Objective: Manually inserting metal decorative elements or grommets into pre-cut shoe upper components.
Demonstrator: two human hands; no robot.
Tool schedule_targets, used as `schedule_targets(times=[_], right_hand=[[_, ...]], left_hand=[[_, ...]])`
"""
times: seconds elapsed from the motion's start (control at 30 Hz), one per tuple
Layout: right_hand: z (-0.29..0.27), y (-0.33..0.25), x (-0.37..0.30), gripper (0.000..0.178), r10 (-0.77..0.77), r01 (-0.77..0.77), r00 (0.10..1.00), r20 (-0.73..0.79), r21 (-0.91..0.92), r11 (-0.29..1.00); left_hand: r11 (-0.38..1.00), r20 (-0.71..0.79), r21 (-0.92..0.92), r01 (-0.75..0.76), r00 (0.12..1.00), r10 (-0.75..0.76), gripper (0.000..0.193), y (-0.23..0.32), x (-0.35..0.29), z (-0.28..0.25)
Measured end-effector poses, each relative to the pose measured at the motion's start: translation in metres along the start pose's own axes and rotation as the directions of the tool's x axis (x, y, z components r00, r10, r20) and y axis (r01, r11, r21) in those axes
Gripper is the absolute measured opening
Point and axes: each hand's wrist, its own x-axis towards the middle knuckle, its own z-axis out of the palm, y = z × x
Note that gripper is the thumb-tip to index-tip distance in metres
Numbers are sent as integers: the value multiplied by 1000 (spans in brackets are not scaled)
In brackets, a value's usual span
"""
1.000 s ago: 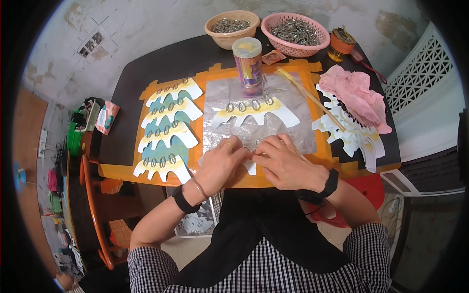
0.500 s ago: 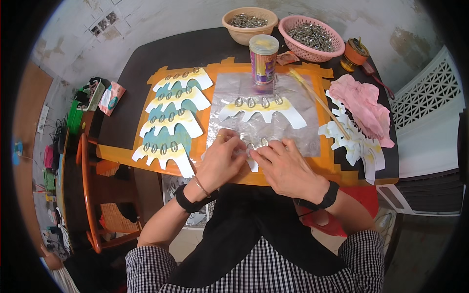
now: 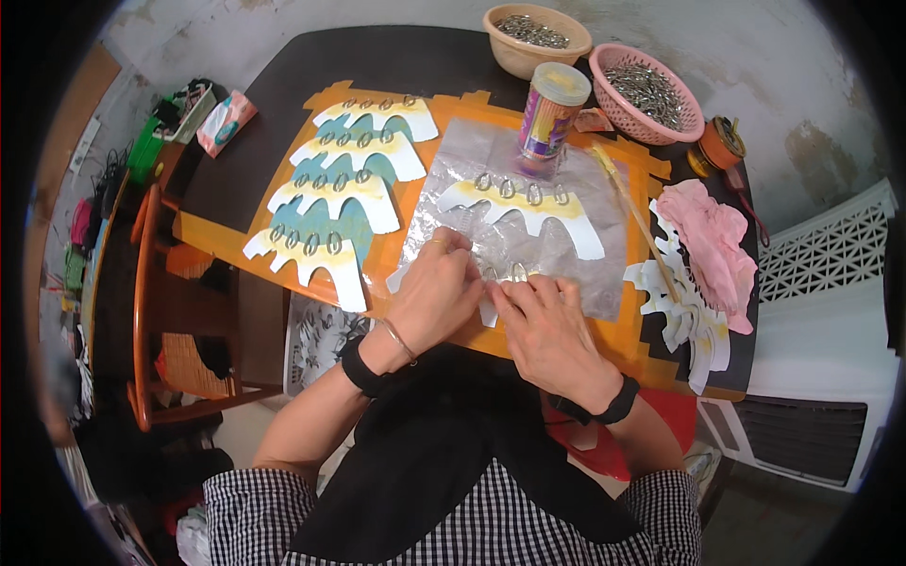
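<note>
Both hands meet over a scalloped white cutout piece [image 3: 489,313] near the front of a shiny grey sheet, hiding most of it. My left hand [image 3: 442,288] has its fingers pinched together at the piece's edge. My right hand [image 3: 547,330] is closed beside it, fingertips almost touching the left ones. Whatever sits between the fingertips is hidden. Two metal loops [image 3: 517,272] stick out beyond my right fingers. Farther off lies another white cutout [image 3: 557,219], smeared yellow along its top, with several metal loops on that edge.
At left, several finished-looking cutouts [image 3: 330,264] lie in a column. A clear-lidded jar [image 3: 550,118] stands behind the sheet. Beyond are a beige bowl [image 3: 528,58] and a pink basket [image 3: 684,123] of metal loops. A yellow-tipped stick [image 3: 642,217], loose cutouts [image 3: 694,340] and pink cloth [image 3: 708,241] lie right.
The view has turned, so the table appears tilted and shifted. Both hands stay at the same cutout, fingertips together, with only slight finger movement.
</note>
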Motion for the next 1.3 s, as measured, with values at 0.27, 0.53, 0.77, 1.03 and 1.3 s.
schedule_targets(times=[0.27, 0.53, 0.77, 1.03, 1.3], right_hand=[[1, 1, 1, 54, 9, -9, 1000, -4, 35, 999], [6, -3, 2, 55, 22, -22, 1000, -15, 0, 1000], [9, -9, 1, 53, 70, -70, 998, 4, -35, 997], [10, -7, 2, 53, 84, -83, 996, 23, -25, 996], [8, -5, 3, 54, 85, -84, 996, 23, -12, 996]], left_hand=[[998, -119, 31, 56, 992, -52, 16, 9, -6, 15], [994, -247, 73, 80, 967, -59, 16, 11, -10, 23], [989, -257, 81, 120, 962, -96, 17, 19, -7, 22], [983, -254, 87, 163, 957, -137, 20, 24, -7, 22], [976, -273, -99, 191, 939, -212, 20, 25, -6, 24]])
